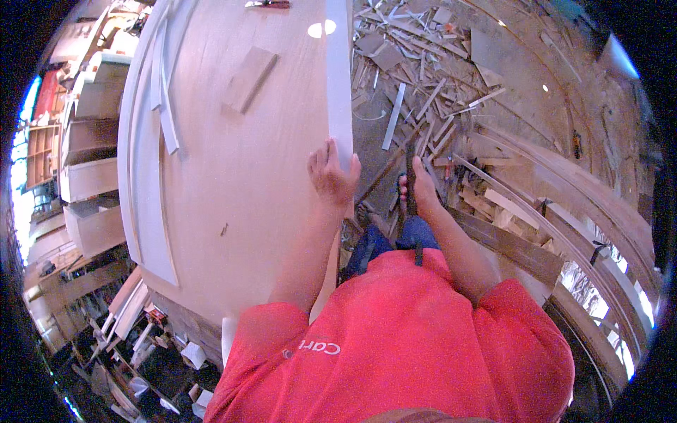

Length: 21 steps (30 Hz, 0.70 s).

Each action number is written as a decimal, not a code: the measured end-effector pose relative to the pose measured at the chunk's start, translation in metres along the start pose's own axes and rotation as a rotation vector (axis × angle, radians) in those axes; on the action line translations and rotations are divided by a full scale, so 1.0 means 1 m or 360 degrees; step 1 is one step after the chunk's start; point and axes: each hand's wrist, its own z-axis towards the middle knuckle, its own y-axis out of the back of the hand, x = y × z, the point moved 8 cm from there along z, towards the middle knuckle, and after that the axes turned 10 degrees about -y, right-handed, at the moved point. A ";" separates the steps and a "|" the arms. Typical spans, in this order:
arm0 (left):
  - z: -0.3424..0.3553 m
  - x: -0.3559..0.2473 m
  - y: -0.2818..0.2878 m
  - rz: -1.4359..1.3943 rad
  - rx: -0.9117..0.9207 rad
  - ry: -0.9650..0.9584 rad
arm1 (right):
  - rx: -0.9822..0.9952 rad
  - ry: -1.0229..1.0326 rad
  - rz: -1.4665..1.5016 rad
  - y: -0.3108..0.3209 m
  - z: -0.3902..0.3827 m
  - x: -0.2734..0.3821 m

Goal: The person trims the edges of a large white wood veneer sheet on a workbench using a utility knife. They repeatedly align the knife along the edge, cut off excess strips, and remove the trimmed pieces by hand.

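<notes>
My left hand (333, 173) lies with its fingers spread over the near end of a long white strip (338, 84). That strip runs along the right edge of a pale wooden panel (233, 176). Beside the panel's edge, my right hand (423, 189) is closed around a long, dark, narrow tool (410, 169) held lengthwise; its exact kind does not show. A rectangular wood block (250, 79) rests on the panel. At the far edge lies a small hand tool with dark red handles (268, 4).
Thin white strips (166, 106) lie along the panel's left side. A heap of wood offcuts (423, 63) covers the floor at the far right. Long boards (557, 176) stand on the right. Open wooden boxes (92, 180) are stacked at left, with scraps (134, 352) below them.
</notes>
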 end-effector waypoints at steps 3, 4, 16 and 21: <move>-0.039 -0.001 0.014 0.0006 0.0068 0.0026 | -0.0032 0.0442 -0.0323 -0.040 -0.001 0.008; -0.049 -0.001 0.020 0.0009 0.0084 0.0045 | -0.0030 0.0490 -0.0321 -0.056 -0.010 0.009; -0.073 0.030 0.008 -0.0241 0.0056 0.0325 | -0.0266 0.1278 -0.1051 -0.132 -0.073 -0.016; -0.075 0.035 0.002 -0.0260 0.0117 0.0354 | -0.0266 0.1267 -0.0952 -0.138 -0.080 -0.016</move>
